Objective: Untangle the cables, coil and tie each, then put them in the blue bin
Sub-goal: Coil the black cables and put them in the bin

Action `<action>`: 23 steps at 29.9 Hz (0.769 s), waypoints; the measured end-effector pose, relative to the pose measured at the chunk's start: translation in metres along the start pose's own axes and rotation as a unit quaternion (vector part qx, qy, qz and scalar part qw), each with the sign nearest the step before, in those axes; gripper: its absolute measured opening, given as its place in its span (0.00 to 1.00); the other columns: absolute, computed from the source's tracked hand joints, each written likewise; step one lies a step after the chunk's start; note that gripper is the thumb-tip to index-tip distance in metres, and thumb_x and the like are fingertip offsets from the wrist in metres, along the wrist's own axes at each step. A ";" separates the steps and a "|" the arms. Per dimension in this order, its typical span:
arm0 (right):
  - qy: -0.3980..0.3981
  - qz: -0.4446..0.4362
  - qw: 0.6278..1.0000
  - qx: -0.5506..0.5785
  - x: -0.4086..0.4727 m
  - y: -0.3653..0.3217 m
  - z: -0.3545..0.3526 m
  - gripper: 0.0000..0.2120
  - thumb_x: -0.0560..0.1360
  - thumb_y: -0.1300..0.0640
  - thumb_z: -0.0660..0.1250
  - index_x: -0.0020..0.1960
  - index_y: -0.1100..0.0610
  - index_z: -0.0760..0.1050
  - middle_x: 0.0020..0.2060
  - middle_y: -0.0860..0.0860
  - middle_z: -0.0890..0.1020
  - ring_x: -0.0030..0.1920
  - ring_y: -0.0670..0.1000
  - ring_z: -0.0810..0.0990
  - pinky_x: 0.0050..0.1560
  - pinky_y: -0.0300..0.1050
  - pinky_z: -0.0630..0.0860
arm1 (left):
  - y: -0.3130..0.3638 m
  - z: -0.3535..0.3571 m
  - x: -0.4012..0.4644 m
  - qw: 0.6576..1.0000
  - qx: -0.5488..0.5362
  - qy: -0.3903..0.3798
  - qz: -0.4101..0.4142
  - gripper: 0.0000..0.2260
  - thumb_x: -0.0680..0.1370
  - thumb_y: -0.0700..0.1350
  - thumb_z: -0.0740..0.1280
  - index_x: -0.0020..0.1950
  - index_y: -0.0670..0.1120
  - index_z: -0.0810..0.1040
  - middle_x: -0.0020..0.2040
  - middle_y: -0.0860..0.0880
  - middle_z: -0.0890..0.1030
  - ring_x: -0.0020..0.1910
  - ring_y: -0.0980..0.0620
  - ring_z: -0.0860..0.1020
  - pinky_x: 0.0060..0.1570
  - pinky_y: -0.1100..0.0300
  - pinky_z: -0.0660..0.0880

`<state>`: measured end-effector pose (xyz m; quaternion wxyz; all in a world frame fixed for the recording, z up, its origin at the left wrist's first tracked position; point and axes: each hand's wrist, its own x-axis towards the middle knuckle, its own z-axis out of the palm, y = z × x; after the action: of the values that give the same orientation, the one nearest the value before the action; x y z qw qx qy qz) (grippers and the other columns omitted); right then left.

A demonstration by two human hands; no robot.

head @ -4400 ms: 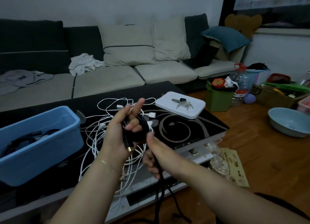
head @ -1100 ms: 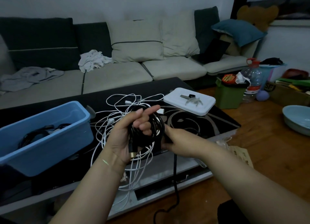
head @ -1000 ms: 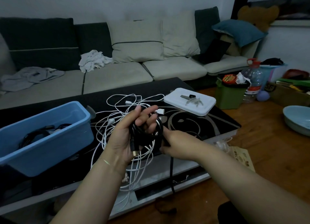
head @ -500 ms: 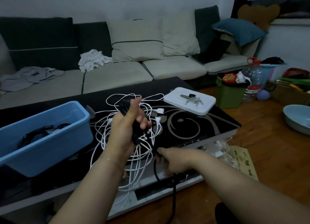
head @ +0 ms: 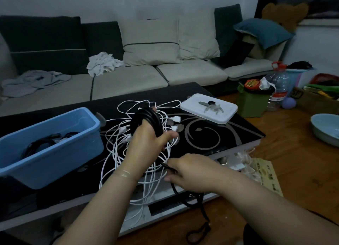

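Over the desk (head: 211, 134), the left hand (head: 146, 143) is keeping its grip around the half-wound black cable (head: 146, 119) while the right hand (head: 190, 171) is pinching the cable's trailing length, so coiling seems underway, with tying and the blue bin (head: 51, 147) to come.

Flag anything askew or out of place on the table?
White cables sprawl tangled beside the blue bin, some spilling over the table's front edge. The black cable is only part-coiled; its tail trails to the floor.
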<state>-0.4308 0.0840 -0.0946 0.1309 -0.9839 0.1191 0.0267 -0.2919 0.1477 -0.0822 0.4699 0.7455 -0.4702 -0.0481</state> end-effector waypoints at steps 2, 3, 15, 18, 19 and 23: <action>-0.020 0.019 0.998 0.048 -0.001 0.001 -0.002 0.13 0.79 0.44 0.60 0.44 0.54 0.70 0.33 0.48 0.73 0.32 0.46 0.70 0.31 0.45 0.65 | 0.005 0.005 -0.005 0.992 0.126 -0.029 0.014 0.40 0.68 0.63 0.70 0.71 0.40 0.64 0.46 0.41 0.81 0.49 0.40 0.79 0.50 0.50 0.74; -0.026 0.027 0.997 0.064 -0.002 0.001 -0.003 0.14 0.79 0.44 0.60 0.44 0.54 0.71 0.34 0.49 0.74 0.32 0.47 0.71 0.32 0.46 0.67 | 0.007 0.008 -0.007 0.981 0.189 -0.042 0.030 0.38 0.69 0.65 0.68 0.67 0.39 0.66 0.48 0.40 0.81 0.51 0.39 0.78 0.48 0.50 0.74; 0.005 0.122 0.985 0.122 -0.017 0.048 -0.037 0.13 0.71 0.45 0.73 0.42 0.54 0.77 0.31 0.46 0.74 0.30 0.44 0.70 0.32 0.40 0.65 | 0.007 0.014 -0.018 0.892 0.278 -0.357 0.002 0.34 0.62 0.77 0.62 0.46 0.48 0.71 0.41 0.48 0.79 0.40 0.47 0.78 0.42 0.49 0.75; 0.020 0.120 0.974 0.191 -0.018 0.057 -0.041 0.15 0.67 0.44 0.75 0.38 0.54 0.77 0.28 0.46 0.71 0.27 0.42 0.67 0.32 0.40 0.66 | 0.013 0.011 -0.016 0.891 0.158 -0.424 -0.017 0.24 0.67 0.62 0.74 0.51 0.47 0.72 0.43 0.43 0.81 0.37 0.47 0.80 0.37 0.51 0.78; 0.018 0.117 0.972 0.202 -0.018 0.060 -0.041 0.16 0.67 0.44 0.75 0.37 0.55 0.75 0.28 0.47 0.71 0.26 0.43 0.67 0.31 0.41 0.66 | 0.015 0.010 -0.016 0.889 0.115 -0.443 -0.018 0.20 0.70 0.55 0.75 0.52 0.45 0.73 0.42 0.41 0.81 0.33 0.48 0.79 0.32 0.54 0.77; 0.032 0.122 0.968 0.217 -0.021 0.070 -0.045 0.26 0.62 0.34 0.73 0.32 0.55 0.68 0.27 0.50 0.67 0.27 0.47 0.65 0.32 0.44 0.63 | 0.010 0.004 -0.012 0.868 -0.032 -0.494 -0.045 0.14 0.77 0.43 0.68 0.48 0.30 0.74 0.24 0.46 0.73 0.20 0.53 0.71 0.25 0.64 0.71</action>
<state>-0.4675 0.0119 -0.0672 0.3330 -0.9102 0.2457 -0.0153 -0.3074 0.1528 -0.0812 0.1972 0.6293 -0.6052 -0.4459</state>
